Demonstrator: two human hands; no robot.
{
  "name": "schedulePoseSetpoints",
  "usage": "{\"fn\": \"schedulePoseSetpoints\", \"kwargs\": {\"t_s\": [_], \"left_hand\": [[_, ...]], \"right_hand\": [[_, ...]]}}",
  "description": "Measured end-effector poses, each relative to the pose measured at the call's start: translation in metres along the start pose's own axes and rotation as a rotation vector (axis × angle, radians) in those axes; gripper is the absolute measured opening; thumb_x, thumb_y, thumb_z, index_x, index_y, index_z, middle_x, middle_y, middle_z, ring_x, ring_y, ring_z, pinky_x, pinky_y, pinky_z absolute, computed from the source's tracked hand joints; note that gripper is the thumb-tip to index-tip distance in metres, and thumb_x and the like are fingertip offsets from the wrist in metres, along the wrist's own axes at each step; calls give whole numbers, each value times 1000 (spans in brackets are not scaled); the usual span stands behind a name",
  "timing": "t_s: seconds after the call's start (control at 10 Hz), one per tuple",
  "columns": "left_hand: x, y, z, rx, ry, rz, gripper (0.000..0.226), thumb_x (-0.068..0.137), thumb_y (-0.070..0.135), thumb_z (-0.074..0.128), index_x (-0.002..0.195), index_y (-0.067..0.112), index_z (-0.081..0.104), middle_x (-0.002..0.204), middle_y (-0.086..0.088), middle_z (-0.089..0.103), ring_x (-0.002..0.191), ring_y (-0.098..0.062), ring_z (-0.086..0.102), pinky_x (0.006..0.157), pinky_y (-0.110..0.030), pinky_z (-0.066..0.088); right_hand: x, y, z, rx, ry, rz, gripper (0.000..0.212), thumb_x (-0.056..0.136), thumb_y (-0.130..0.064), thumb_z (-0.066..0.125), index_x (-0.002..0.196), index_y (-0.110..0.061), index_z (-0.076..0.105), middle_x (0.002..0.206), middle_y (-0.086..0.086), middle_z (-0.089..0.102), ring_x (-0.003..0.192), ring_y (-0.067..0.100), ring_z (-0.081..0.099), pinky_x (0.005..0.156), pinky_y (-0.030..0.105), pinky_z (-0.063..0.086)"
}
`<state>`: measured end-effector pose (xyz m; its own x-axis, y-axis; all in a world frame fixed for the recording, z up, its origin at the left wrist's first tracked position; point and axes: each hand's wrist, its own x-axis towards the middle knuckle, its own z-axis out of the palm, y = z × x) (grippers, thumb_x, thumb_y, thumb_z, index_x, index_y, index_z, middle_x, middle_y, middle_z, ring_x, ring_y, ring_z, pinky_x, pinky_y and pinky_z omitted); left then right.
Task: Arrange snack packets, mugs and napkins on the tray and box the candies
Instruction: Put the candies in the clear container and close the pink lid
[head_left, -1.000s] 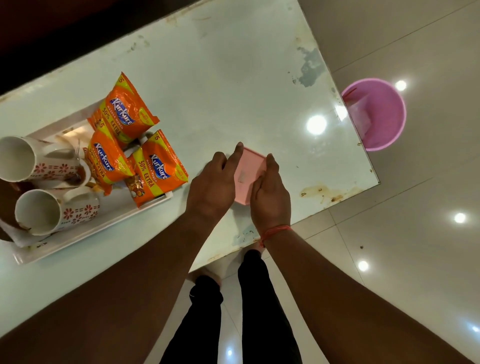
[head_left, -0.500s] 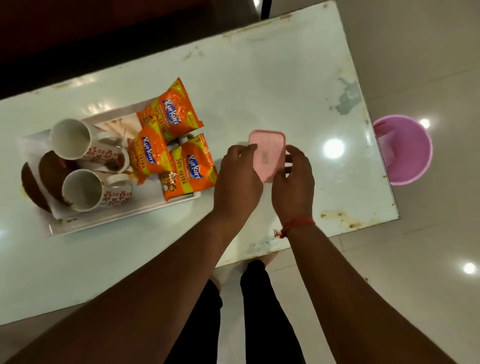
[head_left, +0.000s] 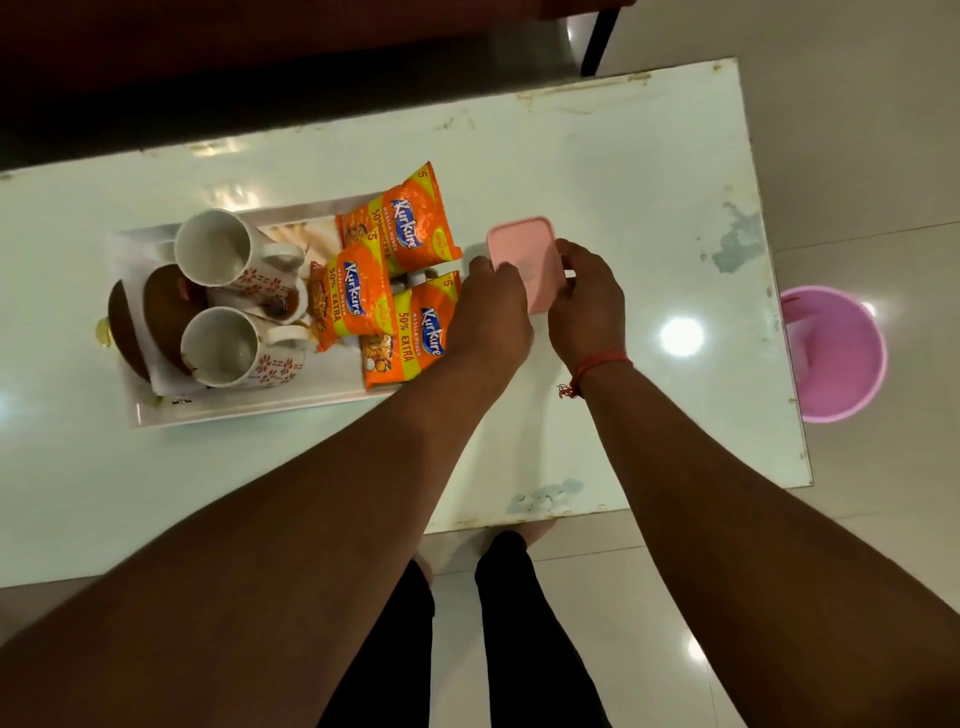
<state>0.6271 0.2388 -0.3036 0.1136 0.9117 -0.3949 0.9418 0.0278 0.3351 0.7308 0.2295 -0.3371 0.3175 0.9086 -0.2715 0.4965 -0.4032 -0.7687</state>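
A small pink lidded box sits on the white table, just right of the tray. My left hand grips its left side and my right hand grips its right side. The white tray lies to the left. It holds three orange snack packets, two white floral mugs lying on their sides, and white napkins under them. The candies are not visible.
The white table has worn patches near its right edge. A pink bucket stands on the tiled floor to the right. Two brown round pieces rest at the tray's left end. My legs are below the table's front edge.
Both hands carried the pink box farther onto the table and closer to the tray. The view shifted so the tray sits more central.
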Motion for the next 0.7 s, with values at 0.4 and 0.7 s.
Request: {"fn": "schedulePoseSetpoints", "kwargs": {"t_s": [0.4,0.7], "left_hand": [[-9,-7,-13,40,42,88,37,87,2,61,124,4,53,136,-17,45,111,-30,56,85,-31,49],[-31,-70,-56,52,297,298,37,94,18,48,130,15,54,130,-8,51,119,-26,49,79,-39,51]], "right_hand": [[-10,-9,4,-66,13,52,54,91,-6,42,144,-19,45,130,3,57,119,26,55,103,39,45],[-39,-42,27,-437,168,-157,55,94,-21,49,147,-13,36,140,10,49,125,33,46,100,45,40]]}}
